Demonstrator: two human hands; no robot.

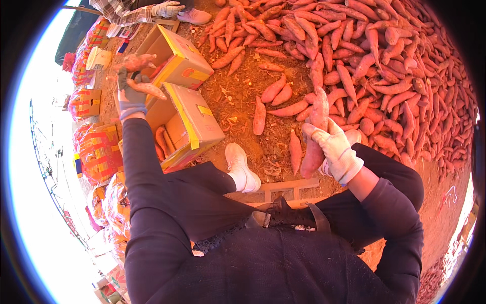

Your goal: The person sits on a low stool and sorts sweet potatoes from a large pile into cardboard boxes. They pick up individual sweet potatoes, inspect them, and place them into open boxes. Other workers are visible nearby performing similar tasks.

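Note:
My left hand [130, 95], in a grey work glove, is stretched out above the open cardboard boxes at the left. It grips a slender sweet potato [148, 89], and a thicker sweet potato [137, 62] shows just beyond its fingers; whether that one is also held is unclear. My right hand [338, 150], in a pale glove, is closed around a long, thick sweet potato [319, 110] pointing away from me. The nearer cardboard box [205, 116], edged with yellow tape, has a few sweet potatoes [161, 140] inside. A second cardboard box [188, 57] stands behind it.
A large heap of sweet potatoes [379, 68] covers the ground ahead and right. Several loose ones [259, 116] lie on the soil. Taped, packed boxes [98, 148] and a white bucket [98, 58] line the left. Another person's gloved hand [167, 9] appears top left. Wooden slats [292, 185] lie below me.

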